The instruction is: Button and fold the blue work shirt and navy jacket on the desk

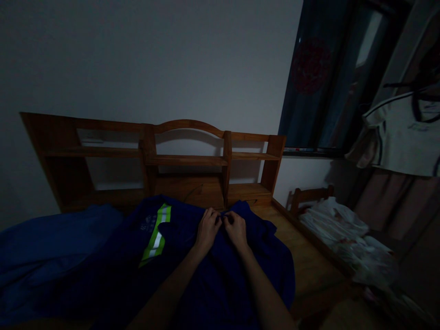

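A dark blue work jacket (220,275) lies spread over the desk, with a yellow-green and silver reflective strip (157,236) on its left part. Near its far edge, my left hand (208,227) pinches the jacket's cloth between thumb and fingers. Close beside it, my right hand (235,228) is closed on the same edge, the two sets of fingertips almost meeting. Whatever small part lies between the fingertips is too dark to make out. Pale lettering shows on the cloth left of the strip.
Behind the jacket stands a wooden shelf unit (187,160) against the wall. A blue cloth (51,252) is heaped at the left. To the right are a wooden chair (311,195), white plastic bags (337,220) and a hanging white shirt (409,133) near the window. The room is dim.
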A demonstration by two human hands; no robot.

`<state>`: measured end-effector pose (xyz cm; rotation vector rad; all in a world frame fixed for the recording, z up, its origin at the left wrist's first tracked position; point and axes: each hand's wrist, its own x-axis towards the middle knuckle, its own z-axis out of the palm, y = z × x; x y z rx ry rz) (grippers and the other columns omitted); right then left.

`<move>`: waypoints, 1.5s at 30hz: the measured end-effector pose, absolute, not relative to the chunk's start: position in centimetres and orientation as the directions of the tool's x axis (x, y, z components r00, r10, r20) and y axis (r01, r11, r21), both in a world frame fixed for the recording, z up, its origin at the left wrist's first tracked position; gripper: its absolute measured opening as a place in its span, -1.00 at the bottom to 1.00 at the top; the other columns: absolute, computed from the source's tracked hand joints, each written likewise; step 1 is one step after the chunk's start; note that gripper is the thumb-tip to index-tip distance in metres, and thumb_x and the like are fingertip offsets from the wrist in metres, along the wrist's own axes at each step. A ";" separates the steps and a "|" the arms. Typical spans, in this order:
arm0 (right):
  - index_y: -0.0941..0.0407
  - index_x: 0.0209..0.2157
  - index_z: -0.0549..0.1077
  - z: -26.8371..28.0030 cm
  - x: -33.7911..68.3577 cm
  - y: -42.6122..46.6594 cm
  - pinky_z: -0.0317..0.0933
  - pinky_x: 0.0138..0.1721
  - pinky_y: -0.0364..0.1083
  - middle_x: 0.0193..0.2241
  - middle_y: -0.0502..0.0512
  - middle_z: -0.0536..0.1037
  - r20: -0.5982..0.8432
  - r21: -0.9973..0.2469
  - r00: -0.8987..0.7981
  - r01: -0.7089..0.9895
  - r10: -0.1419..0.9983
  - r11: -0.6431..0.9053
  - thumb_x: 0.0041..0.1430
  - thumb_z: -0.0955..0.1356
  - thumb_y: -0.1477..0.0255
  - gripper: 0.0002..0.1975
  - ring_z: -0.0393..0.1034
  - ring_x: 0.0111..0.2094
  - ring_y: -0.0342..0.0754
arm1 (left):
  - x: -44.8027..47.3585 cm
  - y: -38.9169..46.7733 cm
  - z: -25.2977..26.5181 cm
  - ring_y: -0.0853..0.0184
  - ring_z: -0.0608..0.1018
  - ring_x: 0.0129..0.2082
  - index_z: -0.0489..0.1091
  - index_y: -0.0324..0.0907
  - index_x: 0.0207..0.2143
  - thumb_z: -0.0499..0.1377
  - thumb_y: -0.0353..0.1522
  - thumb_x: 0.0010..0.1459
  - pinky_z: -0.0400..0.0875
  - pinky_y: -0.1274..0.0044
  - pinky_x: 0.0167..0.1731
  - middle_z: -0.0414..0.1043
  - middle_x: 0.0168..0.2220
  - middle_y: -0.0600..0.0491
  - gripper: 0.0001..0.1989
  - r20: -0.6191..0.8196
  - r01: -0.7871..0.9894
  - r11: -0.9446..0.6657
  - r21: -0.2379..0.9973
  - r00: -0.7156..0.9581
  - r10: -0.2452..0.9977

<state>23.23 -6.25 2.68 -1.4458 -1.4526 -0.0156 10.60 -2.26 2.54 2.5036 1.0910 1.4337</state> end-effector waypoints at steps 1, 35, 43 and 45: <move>0.08 -0.30 0.45 2.7 23.3 -6.2 0.20 -0.23 -0.15 -0.33 0.04 0.53 0.638 -0.618 0.262 0.736 0.724 0.278 0.16 0.21 0.43 -0.81 0.41 -0.29 -0.08 | 10.6 -2.0 2.4 0.29 0.37 -0.20 0.36 -0.15 -0.32 0.08 -0.49 0.11 0.32 0.46 -0.18 0.30 -0.28 0.04 -0.88 0.730 0.532 -0.750 0.394 0.315 0.607; 0.10 -0.32 0.45 3.0 23.6 -6.0 0.21 -0.16 -0.10 -0.33 0.08 0.47 0.664 -0.611 0.200 0.700 0.720 0.368 0.13 0.21 0.51 -0.80 0.36 -0.25 -0.06 | 10.5 -1.3 1.9 0.36 0.46 -0.34 0.50 -0.15 -0.29 0.11 -0.36 0.08 0.35 0.54 -0.31 0.39 -0.37 0.05 -0.81 0.642 0.352 -0.694 0.628 0.271 0.718; 0.11 -0.27 0.40 3.1 23.3 -6.3 0.19 -0.14 -0.11 -0.30 0.08 0.46 0.683 -0.617 0.202 0.674 0.702 0.406 0.19 0.18 0.45 -0.81 0.34 -0.22 -0.07 | 10.6 -1.0 2.1 0.37 0.47 -0.35 0.51 -0.15 -0.34 0.13 -0.35 0.05 0.35 0.56 -0.33 0.43 -0.37 0.06 -0.83 0.589 0.274 -0.636 0.721 0.241 0.772; 0.11 -0.27 0.39 3.2 23.2 -6.3 0.19 -0.14 -0.11 -0.30 0.08 0.45 0.680 -0.617 0.196 0.674 0.706 0.407 0.19 0.18 0.44 -0.81 0.34 -0.22 -0.07 | 10.6 -0.7 1.9 0.36 0.48 -0.33 0.50 -0.16 -0.34 0.12 -0.35 0.05 0.35 0.55 -0.32 0.43 -0.36 0.06 -0.82 0.584 0.263 -0.629 0.732 0.235 0.777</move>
